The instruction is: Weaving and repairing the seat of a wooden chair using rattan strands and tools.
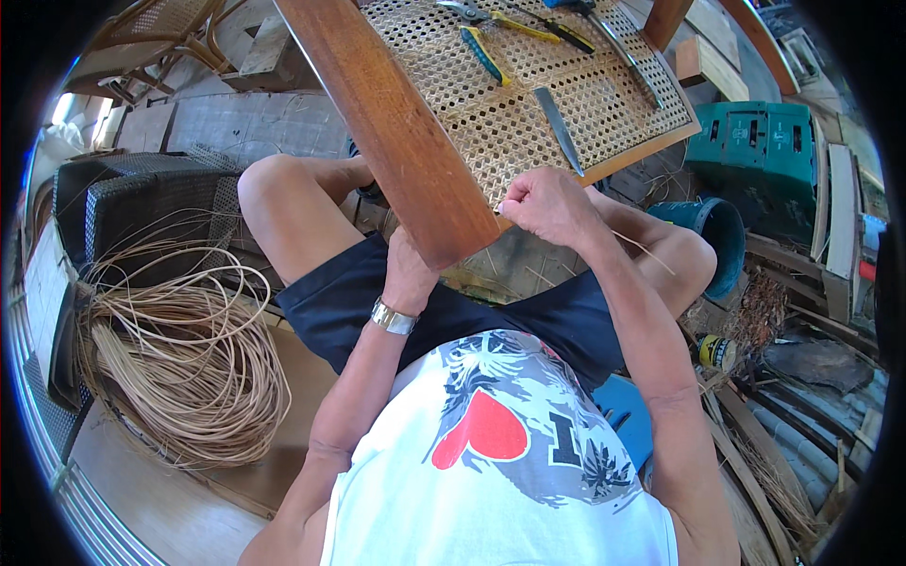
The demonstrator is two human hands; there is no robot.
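A chair seat of woven cane [453, 113] in a brown wooden frame [387, 123] lies across my lap. My right hand [552, 203] is closed in a pinch at the near corner of the weave. A thin cane strand [645, 252] trails from under that hand toward my right knee, and a pale bit shows at the fingertips. My left hand [411, 274] is at the near end of the wooden frame, its fingers hidden beneath. On the cane lie a knife blade [559, 130], a green-and-yellow-handled tool [485, 57], pliers [500, 19] and a long metal tool [625, 58].
A large coil of cane [189, 358] rests at my left, before a black woven bin [142, 212]. Right of me stand a green crate [760, 160], a dark teal bucket [722, 245] and a yellow-labelled tin [717, 353]. Wood strips [755, 453] lie at the lower right.
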